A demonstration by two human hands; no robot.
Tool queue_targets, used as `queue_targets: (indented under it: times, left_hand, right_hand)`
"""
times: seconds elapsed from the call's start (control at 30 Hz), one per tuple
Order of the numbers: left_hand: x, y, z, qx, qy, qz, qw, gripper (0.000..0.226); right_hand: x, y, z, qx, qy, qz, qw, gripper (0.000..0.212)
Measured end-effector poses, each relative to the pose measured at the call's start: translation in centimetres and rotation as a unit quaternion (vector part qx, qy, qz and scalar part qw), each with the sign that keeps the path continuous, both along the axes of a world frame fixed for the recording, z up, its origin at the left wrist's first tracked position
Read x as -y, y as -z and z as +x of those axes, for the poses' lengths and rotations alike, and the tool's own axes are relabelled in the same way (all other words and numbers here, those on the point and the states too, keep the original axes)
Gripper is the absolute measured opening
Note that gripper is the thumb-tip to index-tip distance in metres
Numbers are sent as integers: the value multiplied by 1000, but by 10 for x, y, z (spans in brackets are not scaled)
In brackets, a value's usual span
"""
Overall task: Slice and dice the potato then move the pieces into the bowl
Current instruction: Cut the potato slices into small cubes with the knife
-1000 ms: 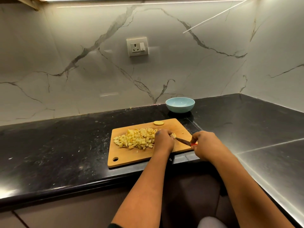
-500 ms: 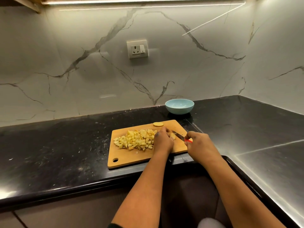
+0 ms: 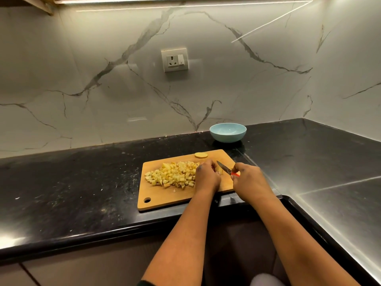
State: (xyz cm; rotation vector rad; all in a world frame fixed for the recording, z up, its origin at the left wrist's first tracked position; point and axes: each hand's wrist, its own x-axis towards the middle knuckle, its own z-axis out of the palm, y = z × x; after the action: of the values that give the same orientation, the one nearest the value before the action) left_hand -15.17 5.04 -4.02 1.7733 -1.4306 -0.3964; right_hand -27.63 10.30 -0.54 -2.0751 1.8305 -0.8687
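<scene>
Left hand (image 3: pixel 206 176) curled on last potato piece (image 3: pixel 220 171), steadied for cut; knife (image 3: pixel 224 167) gripped by right hand (image 3: pixel 248 179); diced pile (image 3: pixel 172 174) kept aside; bowl (image 3: pixel 228 132) unfilled.

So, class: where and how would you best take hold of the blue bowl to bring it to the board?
Pinch the bowl by its near rim, coming from the board side: it stands upright and open, with rounded walls that offer less purchase.
</scene>
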Motion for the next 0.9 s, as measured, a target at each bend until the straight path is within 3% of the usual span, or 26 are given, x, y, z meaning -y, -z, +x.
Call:
queue_targets:
  times: [0.47,0.9]
  left_hand:
    - [-2,-1,1,15,7,-12,1000,11]
    - [-7,-2,-2,1,-1,-19,1000,15]
  right_hand:
    - [6,3,6,-17,-3,21,1000,16]
    - [-5,-19,-12,-125,-6,83,989,26]
